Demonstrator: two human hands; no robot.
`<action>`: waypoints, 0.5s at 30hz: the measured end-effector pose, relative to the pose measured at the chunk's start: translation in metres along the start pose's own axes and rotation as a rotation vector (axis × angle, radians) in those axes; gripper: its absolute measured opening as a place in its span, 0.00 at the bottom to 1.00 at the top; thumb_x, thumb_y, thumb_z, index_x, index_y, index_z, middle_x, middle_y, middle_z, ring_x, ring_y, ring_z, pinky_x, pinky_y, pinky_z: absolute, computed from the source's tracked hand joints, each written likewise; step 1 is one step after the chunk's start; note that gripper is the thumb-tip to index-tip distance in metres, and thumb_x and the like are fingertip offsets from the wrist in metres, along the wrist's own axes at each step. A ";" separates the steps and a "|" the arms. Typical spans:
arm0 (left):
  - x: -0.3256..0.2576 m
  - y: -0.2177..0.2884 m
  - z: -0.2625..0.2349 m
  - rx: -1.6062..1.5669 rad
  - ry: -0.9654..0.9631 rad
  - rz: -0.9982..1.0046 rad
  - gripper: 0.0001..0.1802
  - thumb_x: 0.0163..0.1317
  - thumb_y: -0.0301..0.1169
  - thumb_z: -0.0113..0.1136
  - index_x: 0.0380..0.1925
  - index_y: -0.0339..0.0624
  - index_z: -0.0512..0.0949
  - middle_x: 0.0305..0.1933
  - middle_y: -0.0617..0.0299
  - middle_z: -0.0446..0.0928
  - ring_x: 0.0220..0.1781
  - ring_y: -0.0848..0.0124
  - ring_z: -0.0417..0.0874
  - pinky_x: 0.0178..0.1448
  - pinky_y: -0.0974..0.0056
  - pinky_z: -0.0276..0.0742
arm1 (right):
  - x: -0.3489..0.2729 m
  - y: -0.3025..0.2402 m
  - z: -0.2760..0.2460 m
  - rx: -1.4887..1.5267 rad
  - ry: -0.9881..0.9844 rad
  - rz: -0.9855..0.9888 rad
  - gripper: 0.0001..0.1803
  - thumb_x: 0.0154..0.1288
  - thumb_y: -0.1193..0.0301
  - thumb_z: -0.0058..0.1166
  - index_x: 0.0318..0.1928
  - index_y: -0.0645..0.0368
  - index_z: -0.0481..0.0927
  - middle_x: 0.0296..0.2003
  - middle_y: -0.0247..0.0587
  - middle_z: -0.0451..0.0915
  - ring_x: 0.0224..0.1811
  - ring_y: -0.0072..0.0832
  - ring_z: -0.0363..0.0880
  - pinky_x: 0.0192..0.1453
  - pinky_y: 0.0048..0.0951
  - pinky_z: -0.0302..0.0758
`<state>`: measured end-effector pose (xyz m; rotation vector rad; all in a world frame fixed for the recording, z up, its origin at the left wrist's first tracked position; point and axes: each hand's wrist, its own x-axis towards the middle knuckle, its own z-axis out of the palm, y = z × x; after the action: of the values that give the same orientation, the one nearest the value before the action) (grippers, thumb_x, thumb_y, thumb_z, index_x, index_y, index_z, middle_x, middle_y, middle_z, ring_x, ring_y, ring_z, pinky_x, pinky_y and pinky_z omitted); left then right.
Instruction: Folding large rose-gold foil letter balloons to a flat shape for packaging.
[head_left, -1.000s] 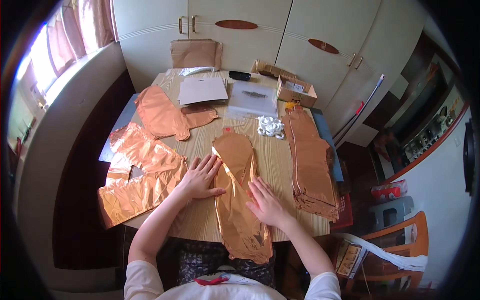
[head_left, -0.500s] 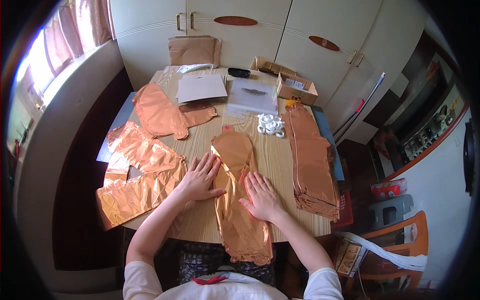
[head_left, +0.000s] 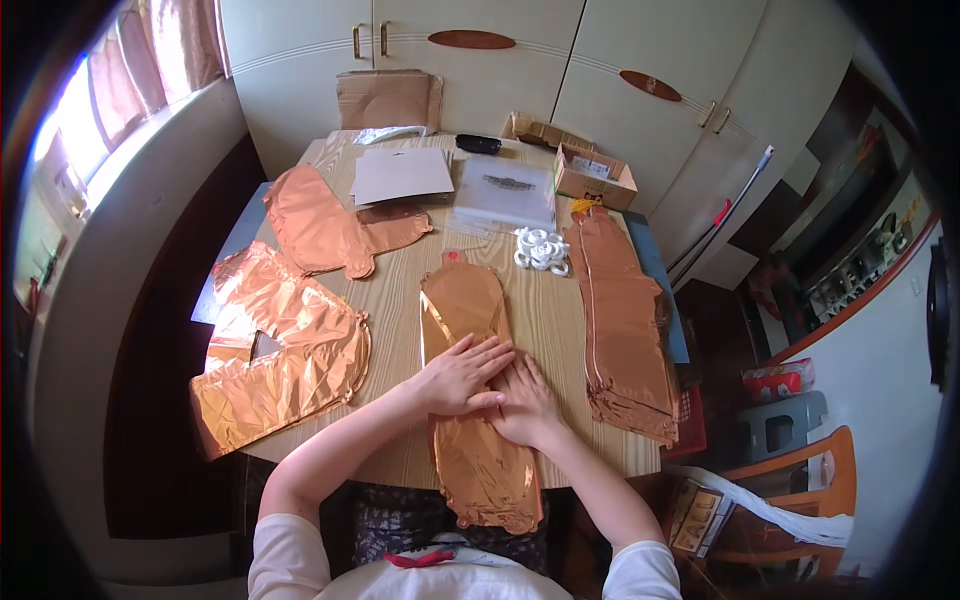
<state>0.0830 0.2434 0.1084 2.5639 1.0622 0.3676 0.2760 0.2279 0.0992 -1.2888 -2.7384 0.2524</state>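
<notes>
Person sits at wooden table (head_left: 545,330). Long copper foil balloon (head_left: 470,390) lies flat at table middle, lower end hangs over near edge. Left hand (head_left: 462,374) presses flat on balloon, fingers stretched, slightly apart. Right hand (head_left: 524,403) flat just beside, fingers together, touching left fingertips. Nothing gripped. Stack of same foil balloons (head_left: 625,320) at right; white rings (head_left: 541,249) near balloon top.

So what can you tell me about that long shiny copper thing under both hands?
The copper foil balloon is deflated, long and narrow, metallic and crinkled, with a small neck at its far end. It lies flat along the wooden table, its near end hanging over the edge toward the person. The left hand and right hand press flat on its middle, fingers overlapping.
</notes>
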 end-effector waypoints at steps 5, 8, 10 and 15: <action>0.030 -0.018 -0.002 0.180 0.014 -0.080 0.46 0.68 0.64 0.35 0.71 0.37 0.57 0.76 0.51 0.56 0.79 0.59 0.52 0.79 0.46 0.41 | 0.002 0.005 0.006 -0.066 0.014 -0.029 0.41 0.70 0.47 0.40 0.74 0.60 0.53 0.74 0.52 0.52 0.78 0.46 0.43 0.80 0.50 0.37; 0.036 -0.022 -0.005 0.245 0.030 -0.110 0.46 0.68 0.66 0.33 0.71 0.37 0.59 0.76 0.54 0.58 0.79 0.62 0.54 0.79 0.44 0.41 | 0.003 0.002 0.003 -0.060 -0.048 -0.019 0.40 0.70 0.47 0.40 0.72 0.62 0.56 0.73 0.57 0.53 0.78 0.47 0.46 0.79 0.51 0.38; 0.040 -0.023 -0.005 0.256 0.048 -0.133 0.48 0.67 0.68 0.32 0.71 0.38 0.60 0.75 0.55 0.59 0.79 0.62 0.54 0.79 0.43 0.40 | 0.003 0.001 0.000 -0.060 -0.104 0.001 0.41 0.70 0.47 0.41 0.72 0.64 0.57 0.72 0.58 0.55 0.77 0.48 0.47 0.79 0.51 0.39; 0.055 -0.034 -0.009 0.286 0.064 -0.194 0.49 0.66 0.69 0.32 0.71 0.38 0.60 0.75 0.55 0.60 0.79 0.61 0.53 0.79 0.43 0.39 | 0.000 0.005 0.010 -0.019 0.091 -0.049 0.41 0.69 0.47 0.43 0.70 0.67 0.58 0.70 0.59 0.57 0.76 0.49 0.48 0.79 0.50 0.41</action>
<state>0.0963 0.3076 0.1088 2.6741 1.4683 0.2651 0.2777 0.2302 0.0887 -1.2044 -2.6976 0.1601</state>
